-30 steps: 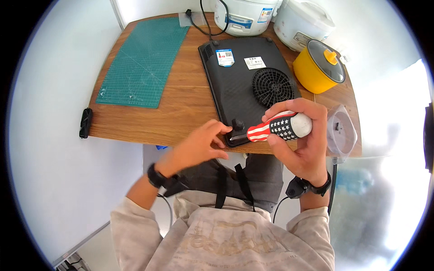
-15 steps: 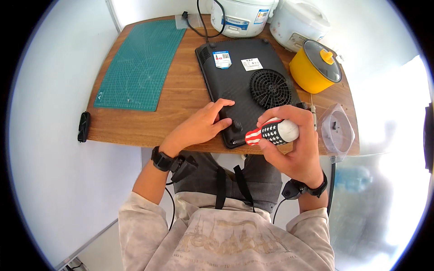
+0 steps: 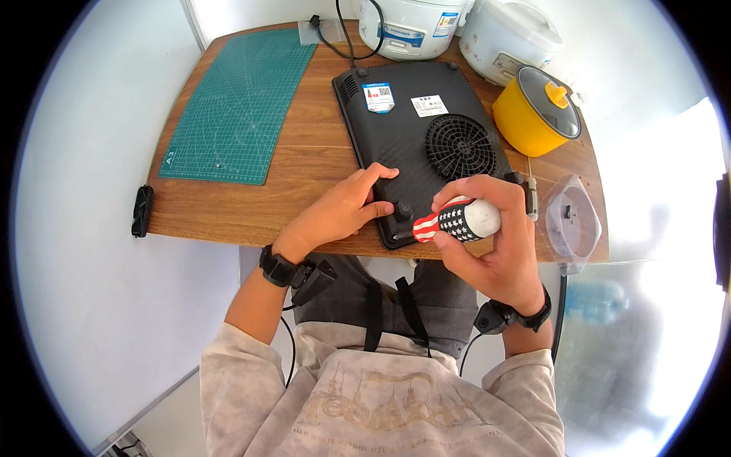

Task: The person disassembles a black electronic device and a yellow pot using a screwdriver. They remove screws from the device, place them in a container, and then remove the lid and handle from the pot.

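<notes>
Left hand (image 3: 335, 211) moved onto black appliance (image 3: 388, 148), screwdriver (image 3: 457, 222) by near edge, tabletop (image 3: 311, 156) leftward

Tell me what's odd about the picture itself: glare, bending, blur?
In the head view, glare bleaches the shiny panel at right; in the head view, the cutting mat's edges bow and the corners go black; in the head view, the screwdriver looks fairly crisp.

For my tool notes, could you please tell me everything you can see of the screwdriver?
The screwdriver has a thick, rounded handle with red and white stripes, white stars on black, and a white end. The right hand grips it aslant, its metallic shank pointing left over the black appliance; tip contact is unclear.
</notes>
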`<state>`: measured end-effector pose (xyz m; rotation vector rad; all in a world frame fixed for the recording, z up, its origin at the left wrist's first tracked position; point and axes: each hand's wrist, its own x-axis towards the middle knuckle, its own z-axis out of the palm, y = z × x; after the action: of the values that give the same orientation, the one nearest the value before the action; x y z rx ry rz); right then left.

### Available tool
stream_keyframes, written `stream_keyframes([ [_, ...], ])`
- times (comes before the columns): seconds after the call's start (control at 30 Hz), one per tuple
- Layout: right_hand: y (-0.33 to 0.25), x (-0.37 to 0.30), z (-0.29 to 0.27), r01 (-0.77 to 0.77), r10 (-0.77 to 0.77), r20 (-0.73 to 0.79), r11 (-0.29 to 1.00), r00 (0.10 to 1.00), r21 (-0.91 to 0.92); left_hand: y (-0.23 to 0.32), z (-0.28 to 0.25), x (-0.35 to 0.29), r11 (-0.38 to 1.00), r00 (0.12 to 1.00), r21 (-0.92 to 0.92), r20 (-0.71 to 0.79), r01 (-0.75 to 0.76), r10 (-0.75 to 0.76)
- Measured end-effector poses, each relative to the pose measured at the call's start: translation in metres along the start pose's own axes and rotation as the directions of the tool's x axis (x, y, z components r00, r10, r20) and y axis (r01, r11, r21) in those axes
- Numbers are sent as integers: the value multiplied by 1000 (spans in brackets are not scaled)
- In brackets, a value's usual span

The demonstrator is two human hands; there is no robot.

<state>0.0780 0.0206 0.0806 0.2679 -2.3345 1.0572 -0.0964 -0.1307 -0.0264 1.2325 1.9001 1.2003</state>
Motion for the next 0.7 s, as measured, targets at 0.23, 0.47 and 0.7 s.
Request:
stream_keyframes([
  [0.23, 6, 0, 2, 1, -1, 3, 1000, 1000, -6, 0, 2, -1, 999, 999, 34, -25, -37, 38],
  [0.47, 6, 7, 5, -65, 65, 59, 998, 996, -5, 12, -2, -2, 996, 996, 36, 25, 81, -82],
  [0.7, -3, 18, -9, 18, -14, 129, 999, 992, -27, 8, 1, -3, 998, 998, 18, 7, 59, -59],
])
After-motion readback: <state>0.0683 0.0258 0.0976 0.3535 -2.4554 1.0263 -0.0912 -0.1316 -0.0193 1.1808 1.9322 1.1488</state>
